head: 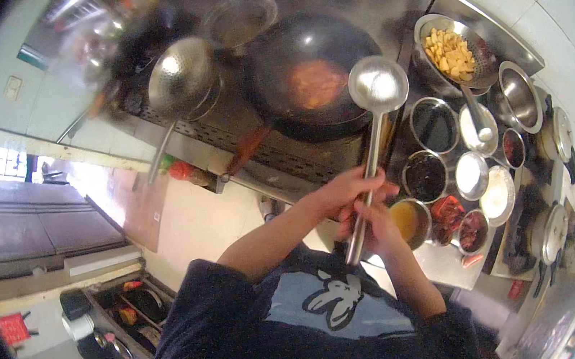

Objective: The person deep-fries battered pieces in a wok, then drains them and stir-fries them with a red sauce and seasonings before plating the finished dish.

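A steel ladle (378,83) is held upright across the view, its bowl over the right rim of a black wok (285,120). My left hand (357,189) is closed around the middle of its handle. Just below, my right hand (377,219) also closes on the handle, near its lower end; the fingers of both hands partly overlap. Reddish-brown food (316,84) lies in the wok, with its surface blurred. Left of the wok, a perforated steel strainer (184,76) rests with its handle towards me.
Yellowish chunks (450,54) fill another strainer at the right. Below it stand steel bowls of dark liquid (434,126), dark sauce (425,176), yellow liquid (408,223) and white contents (496,195), beside a red packet (447,215). Lidded pressure cookers (553,234) stand farther right.
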Action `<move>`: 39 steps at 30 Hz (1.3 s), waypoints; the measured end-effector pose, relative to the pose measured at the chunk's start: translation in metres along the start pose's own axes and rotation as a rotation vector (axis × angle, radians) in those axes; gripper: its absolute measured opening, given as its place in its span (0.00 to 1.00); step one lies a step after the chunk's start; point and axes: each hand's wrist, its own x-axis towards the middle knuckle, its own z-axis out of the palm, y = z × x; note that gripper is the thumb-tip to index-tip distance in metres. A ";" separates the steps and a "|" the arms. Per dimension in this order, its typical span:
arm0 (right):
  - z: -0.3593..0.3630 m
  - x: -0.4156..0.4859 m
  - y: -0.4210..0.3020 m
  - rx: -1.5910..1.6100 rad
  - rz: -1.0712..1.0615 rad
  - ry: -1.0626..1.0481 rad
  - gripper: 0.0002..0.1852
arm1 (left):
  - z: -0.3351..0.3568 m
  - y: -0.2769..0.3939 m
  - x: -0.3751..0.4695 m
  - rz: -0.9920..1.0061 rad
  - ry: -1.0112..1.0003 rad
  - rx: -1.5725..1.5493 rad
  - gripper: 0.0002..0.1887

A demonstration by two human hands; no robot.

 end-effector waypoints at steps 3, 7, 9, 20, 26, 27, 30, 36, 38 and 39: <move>0.043 0.051 0.007 -0.227 -0.170 0.231 0.07 | -0.079 -0.001 0.013 0.150 0.138 0.637 0.15; 0.024 0.126 0.022 -0.949 -0.774 0.401 0.23 | -0.124 0.058 -0.081 0.414 0.282 1.065 0.20; 0.047 0.131 -0.006 -1.242 -0.579 0.569 0.25 | -0.157 0.075 -0.116 0.580 0.442 1.207 0.24; 0.107 0.121 -0.012 -1.777 -0.258 0.575 0.29 | -0.243 0.082 -0.092 -0.142 0.115 0.473 0.16; 0.120 0.137 -0.012 -1.605 -0.182 0.591 0.30 | -0.229 0.047 -0.081 -0.096 0.269 0.622 0.15; 0.127 0.139 -0.023 -1.558 -0.166 0.637 0.29 | -0.224 0.053 -0.083 -0.104 0.257 0.591 0.14; 0.117 0.098 -0.020 -1.538 -0.159 0.609 0.27 | -0.207 0.074 -0.100 -0.150 0.145 0.443 0.13; 0.069 0.135 -0.026 -1.646 -0.331 0.659 0.29 | -0.202 0.052 -0.083 -0.088 0.271 0.433 0.16; 0.069 0.099 -0.020 -1.599 -0.260 0.604 0.28 | -0.217 0.044 -0.086 -0.090 0.245 0.474 0.17; 0.069 0.085 -0.023 -1.578 -0.254 0.584 0.27 | -0.217 0.049 -0.086 -0.053 0.272 0.553 0.18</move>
